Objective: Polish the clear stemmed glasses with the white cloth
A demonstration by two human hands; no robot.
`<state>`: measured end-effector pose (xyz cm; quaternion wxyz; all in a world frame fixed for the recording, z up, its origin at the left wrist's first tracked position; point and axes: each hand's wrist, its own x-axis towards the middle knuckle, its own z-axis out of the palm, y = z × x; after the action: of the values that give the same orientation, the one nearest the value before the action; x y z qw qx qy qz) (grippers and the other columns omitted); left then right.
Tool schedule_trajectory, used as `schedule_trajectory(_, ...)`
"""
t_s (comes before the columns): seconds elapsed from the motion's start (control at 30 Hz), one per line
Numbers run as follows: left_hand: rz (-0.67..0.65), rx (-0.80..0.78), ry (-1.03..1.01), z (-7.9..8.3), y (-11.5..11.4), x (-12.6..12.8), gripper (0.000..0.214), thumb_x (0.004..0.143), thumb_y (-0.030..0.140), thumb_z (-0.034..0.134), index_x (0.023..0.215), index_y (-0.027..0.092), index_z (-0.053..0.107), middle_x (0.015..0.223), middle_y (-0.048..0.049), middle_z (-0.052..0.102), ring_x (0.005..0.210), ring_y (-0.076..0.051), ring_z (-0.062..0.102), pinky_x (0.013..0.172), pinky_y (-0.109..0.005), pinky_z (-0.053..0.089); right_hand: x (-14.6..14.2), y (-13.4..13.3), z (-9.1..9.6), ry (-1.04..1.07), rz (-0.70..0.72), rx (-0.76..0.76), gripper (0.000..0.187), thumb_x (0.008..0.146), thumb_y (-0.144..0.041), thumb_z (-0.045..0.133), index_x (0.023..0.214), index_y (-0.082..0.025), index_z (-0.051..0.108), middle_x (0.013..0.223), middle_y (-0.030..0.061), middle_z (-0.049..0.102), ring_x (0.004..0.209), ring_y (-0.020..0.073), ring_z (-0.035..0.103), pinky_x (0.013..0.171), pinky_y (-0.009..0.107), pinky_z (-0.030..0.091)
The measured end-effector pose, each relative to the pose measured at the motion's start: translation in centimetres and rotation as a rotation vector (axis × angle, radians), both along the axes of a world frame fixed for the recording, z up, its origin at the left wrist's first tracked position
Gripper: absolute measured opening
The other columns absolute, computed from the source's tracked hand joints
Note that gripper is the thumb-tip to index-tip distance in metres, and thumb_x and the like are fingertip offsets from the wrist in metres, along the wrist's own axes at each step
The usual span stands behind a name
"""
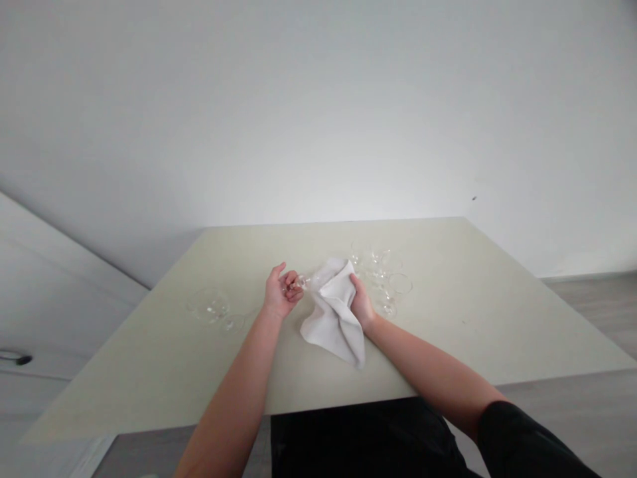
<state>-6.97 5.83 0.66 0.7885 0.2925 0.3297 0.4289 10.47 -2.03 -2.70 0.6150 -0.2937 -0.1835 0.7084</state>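
Note:
My left hand [281, 292] is closed in a pinch on the stem of a clear wine glass [304, 281], held sideways above the table. The glass's bowl is hidden inside a white cloth [334, 312]. My right hand [360, 302] grips that cloth around the bowl, and the rest of the cloth hangs down toward the table. Both hands are over the middle of the pale table [448, 332].
Several clear glasses [382, 279] stand just right of my right hand. A clear glass [213, 308] lies on the table to the left. A white wall rises behind the table. A white cabinet with a dark handle [16, 358] is at far left.

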Motion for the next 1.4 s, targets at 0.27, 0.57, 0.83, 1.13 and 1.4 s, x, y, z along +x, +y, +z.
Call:
schedule_trajectory(0.27,0.047,0.155,0.212,0.4,-0.1,0.2,0.048,0.078,0.046,0.057,0.046,0.017,0.036,0.040,0.0040,0.042,0.027,-0.003,0.024,0.032,-0.018,0.011,0.8,-0.5,0.5,0.088,0.166,0.065,0.057,0.085,-0.064,0.037,0.105,-0.019,0.065,0.096,0.0094,0.076,0.106,0.0309,0.068,0.097,0.049,0.050)
schedule_trajectory(0.57,0.203,0.178,0.300,0.5,0.6,-0.7,0.047,0.077,0.048,0.054,0.046,0.018,0.035,0.039,0.0047,0.041,0.026,-0.003,0.025,0.032,-0.019,0.009,1.0,0.6,0.1,-0.021,0.002,0.078,0.042,0.078,-0.055,0.044,0.090,-0.020,0.064,0.086,0.0084,0.075,0.103,0.0308,0.067,0.088,0.044,0.056)
schedule_trajectory(0.83,0.226,0.241,0.382,0.0,0.4,-0.1,0.047,0.077,0.049,0.056,0.048,0.019,0.035,0.042,0.0043,0.042,0.029,-0.004,0.024,0.033,-0.020,0.010,0.6,1.1,-1.4,-0.416,-0.163,0.191,0.035,0.070,-0.032,0.067,0.103,-0.025,0.057,0.091,-0.0006,0.069,0.087,0.0202,0.065,0.074,0.030,0.053)
schedule_trajectory(1.13,0.050,0.613,0.475,-0.9,-0.7,0.8,0.053,0.081,0.054,0.058,0.047,0.018,0.038,0.045,0.0012,0.042,0.038,-0.006,0.029,0.038,-0.022,0.017,1.1,0.8,-1.9,-0.754,-0.038,0.289,0.028,0.060,-0.024,0.069,0.083,-0.022,0.053,0.066,-0.0073,0.054,0.059,0.0115,0.048,0.056,0.023,0.036)
schedule_trajectory(1.4,0.085,0.770,0.428,-0.8,-1.2,0.7,0.054,0.084,0.054,0.056,0.047,0.018,0.039,0.047,0.0002,0.044,0.042,-0.008,0.031,0.041,-0.024,0.017,1.1,0.7,-1.9,-0.830,0.028,0.360,0.021,0.061,-0.023,0.073,0.078,-0.019,0.060,0.068,-0.0038,0.061,0.062,0.0126,0.052,0.059,0.024,0.038)
